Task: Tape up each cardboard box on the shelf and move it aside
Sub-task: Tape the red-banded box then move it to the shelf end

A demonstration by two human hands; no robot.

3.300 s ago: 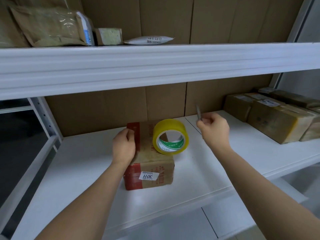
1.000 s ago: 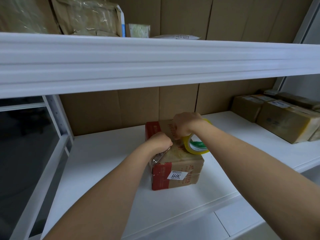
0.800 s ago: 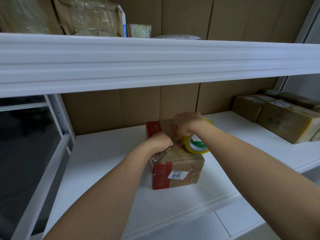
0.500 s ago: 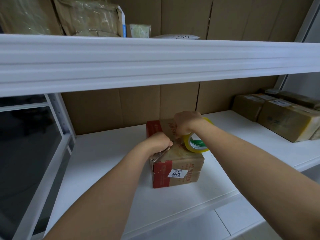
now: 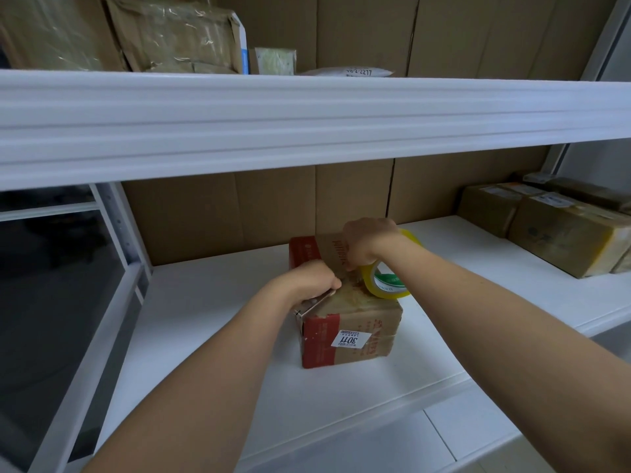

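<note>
Both hands have closed in on the box mid-shelf since seconds ago: left hand gripping a cutter, right hand holding the tape roll, so sealing is underway.

The right hand hides the upper half of the tape roll and the left hand covers most of a metal blade — at right, the frame edge cuts off the taped parcels.
</note>
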